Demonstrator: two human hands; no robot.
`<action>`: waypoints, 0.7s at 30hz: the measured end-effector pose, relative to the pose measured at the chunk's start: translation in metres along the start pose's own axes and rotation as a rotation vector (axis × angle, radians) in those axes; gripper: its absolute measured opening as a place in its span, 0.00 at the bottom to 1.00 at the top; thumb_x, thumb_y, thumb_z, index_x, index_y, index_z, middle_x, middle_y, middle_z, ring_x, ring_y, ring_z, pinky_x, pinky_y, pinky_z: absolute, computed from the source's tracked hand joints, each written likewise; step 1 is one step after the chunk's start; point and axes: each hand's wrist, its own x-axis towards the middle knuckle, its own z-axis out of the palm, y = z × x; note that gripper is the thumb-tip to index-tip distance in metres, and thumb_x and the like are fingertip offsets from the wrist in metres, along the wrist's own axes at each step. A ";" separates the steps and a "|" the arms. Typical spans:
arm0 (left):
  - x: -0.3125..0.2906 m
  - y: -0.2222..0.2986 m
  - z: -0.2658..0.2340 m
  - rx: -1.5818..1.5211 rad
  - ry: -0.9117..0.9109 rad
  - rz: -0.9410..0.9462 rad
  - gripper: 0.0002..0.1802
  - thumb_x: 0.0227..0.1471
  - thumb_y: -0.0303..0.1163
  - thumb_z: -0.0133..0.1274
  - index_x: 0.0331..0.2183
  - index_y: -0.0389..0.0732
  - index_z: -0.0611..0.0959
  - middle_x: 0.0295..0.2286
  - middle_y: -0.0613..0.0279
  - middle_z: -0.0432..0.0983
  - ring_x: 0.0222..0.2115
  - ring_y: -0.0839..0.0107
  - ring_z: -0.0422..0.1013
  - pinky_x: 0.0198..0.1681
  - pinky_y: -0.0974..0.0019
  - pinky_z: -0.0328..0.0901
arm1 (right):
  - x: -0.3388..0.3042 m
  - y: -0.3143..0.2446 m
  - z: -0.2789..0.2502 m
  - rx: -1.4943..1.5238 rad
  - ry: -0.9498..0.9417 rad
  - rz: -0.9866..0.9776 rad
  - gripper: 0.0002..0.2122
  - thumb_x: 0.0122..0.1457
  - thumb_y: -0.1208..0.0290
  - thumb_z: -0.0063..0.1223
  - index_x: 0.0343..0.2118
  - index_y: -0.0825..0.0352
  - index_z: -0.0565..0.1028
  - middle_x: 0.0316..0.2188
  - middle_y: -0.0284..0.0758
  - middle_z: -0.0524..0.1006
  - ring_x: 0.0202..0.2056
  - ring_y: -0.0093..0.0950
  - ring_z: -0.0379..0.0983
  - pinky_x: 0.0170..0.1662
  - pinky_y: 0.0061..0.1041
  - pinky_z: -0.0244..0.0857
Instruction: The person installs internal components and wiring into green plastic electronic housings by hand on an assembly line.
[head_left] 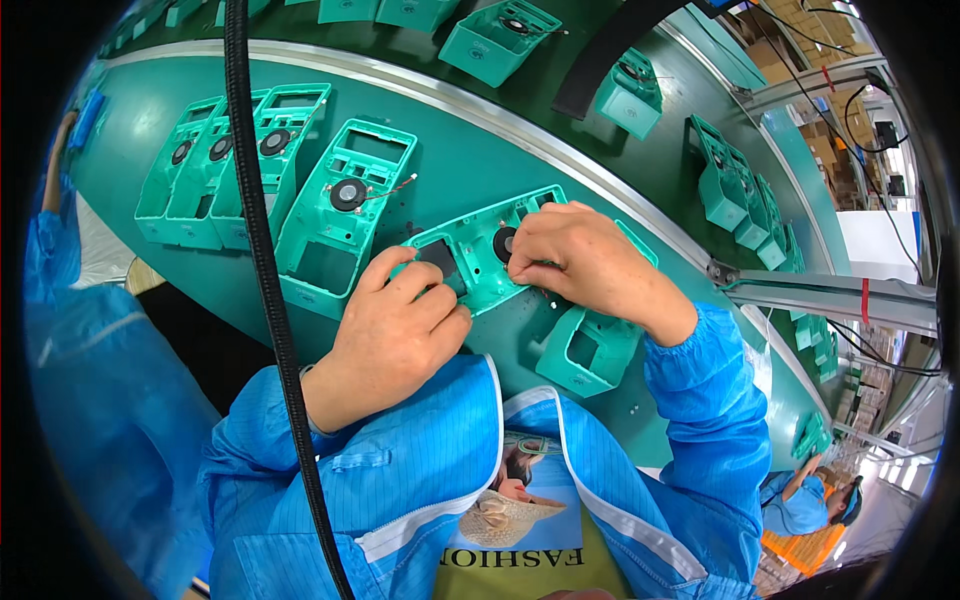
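A green plastic housing (478,262) lies slantwise on the bench in front of me, with a round black speaker (504,244) set in it and a dark opening near its left end. My left hand (385,335) is closed on that left end, its fingers curled over the edge. Thumb and fingertips of my right hand (590,262) are pinched together right beside the speaker and partly cover it. What they pinch, if anything, is hidden. Below the right hand shows a small white connector. Another green housing (590,350) sits under my right wrist, partly hidden.
To the left stands a green housing (310,245) with speaker and loose wires, beside several more in a row. Beyond a metal rail (430,88), further housings sit on a darker green surface. A black braided cable (262,230) hangs across the view. Co-workers in blue are at left and right.
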 end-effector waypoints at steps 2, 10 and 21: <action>0.002 -0.001 -0.002 -0.012 -0.021 0.002 0.09 0.40 0.29 0.67 0.29 0.43 0.84 0.28 0.66 0.74 0.39 0.63 0.73 0.55 0.48 0.65 | -0.001 -0.003 -0.005 -0.087 -0.003 -0.024 0.04 0.53 0.73 0.65 0.30 0.62 0.80 0.31 0.29 0.79 0.37 0.34 0.76 0.45 0.33 0.67; 0.009 -0.007 -0.018 -0.065 -0.194 -0.005 0.16 0.38 0.33 0.70 0.34 0.43 0.86 0.32 0.65 0.76 0.43 0.63 0.72 0.59 0.46 0.59 | -0.064 -0.015 -0.025 -0.035 0.362 0.101 0.08 0.53 0.75 0.68 0.36 0.65 0.82 0.36 0.36 0.80 0.41 0.39 0.76 0.45 0.38 0.69; 0.089 -0.024 -0.031 -0.181 -0.164 0.047 0.22 0.47 0.45 0.69 0.36 0.37 0.85 0.29 0.58 0.78 0.36 0.56 0.73 0.50 0.49 0.62 | -0.111 0.059 -0.035 -0.267 0.696 0.350 0.20 0.57 0.72 0.63 0.54 0.63 0.77 0.45 0.42 0.77 0.44 0.45 0.76 0.48 0.41 0.72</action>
